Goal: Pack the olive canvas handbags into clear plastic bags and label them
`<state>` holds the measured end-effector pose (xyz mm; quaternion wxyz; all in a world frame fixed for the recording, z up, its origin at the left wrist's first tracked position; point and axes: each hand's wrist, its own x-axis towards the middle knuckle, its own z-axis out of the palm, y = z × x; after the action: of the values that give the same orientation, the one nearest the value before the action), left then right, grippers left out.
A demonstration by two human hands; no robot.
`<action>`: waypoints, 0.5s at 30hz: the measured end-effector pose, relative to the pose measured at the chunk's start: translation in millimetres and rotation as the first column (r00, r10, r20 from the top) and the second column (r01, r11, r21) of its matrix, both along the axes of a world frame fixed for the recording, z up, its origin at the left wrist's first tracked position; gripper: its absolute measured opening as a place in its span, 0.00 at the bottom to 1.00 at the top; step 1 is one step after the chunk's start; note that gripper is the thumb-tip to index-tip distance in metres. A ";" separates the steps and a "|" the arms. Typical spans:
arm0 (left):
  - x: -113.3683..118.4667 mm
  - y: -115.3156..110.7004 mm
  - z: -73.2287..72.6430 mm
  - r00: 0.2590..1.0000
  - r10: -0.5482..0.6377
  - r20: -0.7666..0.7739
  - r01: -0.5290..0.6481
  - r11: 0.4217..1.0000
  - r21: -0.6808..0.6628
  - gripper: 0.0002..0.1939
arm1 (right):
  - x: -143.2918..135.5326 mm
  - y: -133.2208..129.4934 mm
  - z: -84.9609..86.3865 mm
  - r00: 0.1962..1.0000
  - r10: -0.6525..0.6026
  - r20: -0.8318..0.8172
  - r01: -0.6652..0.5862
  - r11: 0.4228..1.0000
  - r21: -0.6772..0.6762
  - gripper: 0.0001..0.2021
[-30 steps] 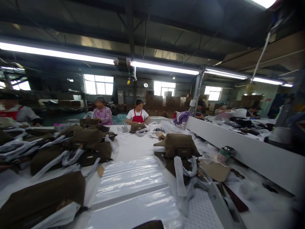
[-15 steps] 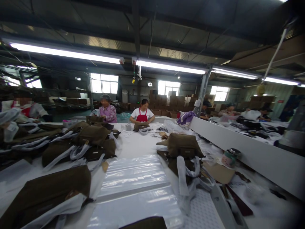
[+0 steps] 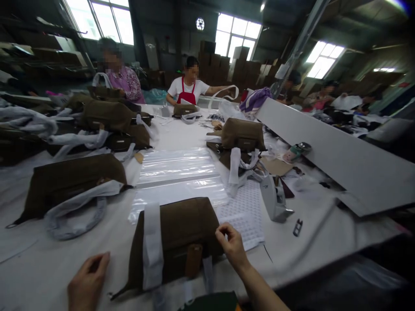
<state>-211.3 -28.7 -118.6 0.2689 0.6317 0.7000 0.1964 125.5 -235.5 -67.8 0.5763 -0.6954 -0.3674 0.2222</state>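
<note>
A dark olive bag point(image 3: 178, 224) lies in front of me on the white table, with a white-wrapped strap point(image 3: 153, 246) across its left part and a brown tag point(image 3: 193, 260) near its lower edge. My left hand point(image 3: 87, 280) is left of the bag, apart from it, with fingers curled together; whether anything small is between them is hidden. At the bag's right end is my right hand point(image 3: 231, 244), thumb and forefinger pinched together close to its edge. What that pinch holds, if anything, is too small to make out.
Clear plastic bags point(image 3: 181, 172) lie beyond the bag. A tape dispenser point(image 3: 275, 198) and a small cutter point(image 3: 297, 227) are at the right. More olive bags point(image 3: 78, 181) stand left and ahead point(image 3: 243, 134). A person in a red apron point(image 3: 188, 88) works across the table.
The view has tilted down, bringing both my hands and the whole near bag into sight. The person in the red apron now stretches an arm sideways with a white strap.
</note>
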 end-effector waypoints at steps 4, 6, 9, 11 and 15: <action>0.3 0.6 -0.4 1.000 0.010 0.009 -0.010 1.000 0.013 0.19 | -13.3 -2.7 11.3 0.941 0.171 0.292 -0.173 0.985 -0.021 0.05; -2.0 -0.1 -3.3 1.000 0.004 0.013 -0.005 1.000 0.009 0.20 | -16.7 3.3 17.7 0.885 0.242 0.397 -0.232 0.970 -0.074 0.11; -5.3 -0.9 -9.8 1.000 -0.009 0.020 0.009 1.000 0.012 0.20 | -22.3 11.9 20.1 0.789 0.350 0.505 -0.276 0.936 -0.219 0.19; -6.9 -1.4 -13.8 1.000 -0.013 0.028 0.012 0.999 0.032 0.20 | -27.2 13.9 16.0 0.733 0.403 0.548 -0.281 0.913 -0.296 0.24; -11.1 0.8 -15.4 0.993 0.033 0.110 -0.037 0.999 0.036 0.19 | -34.3 9.7 4.6 0.685 0.431 0.588 -0.300 0.902 -0.311 0.17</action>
<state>-222.4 -27.9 -134.0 0.2913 0.6128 0.6913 0.2485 91.2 -225.7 -63.2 0.2894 -0.6923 -0.6511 0.1146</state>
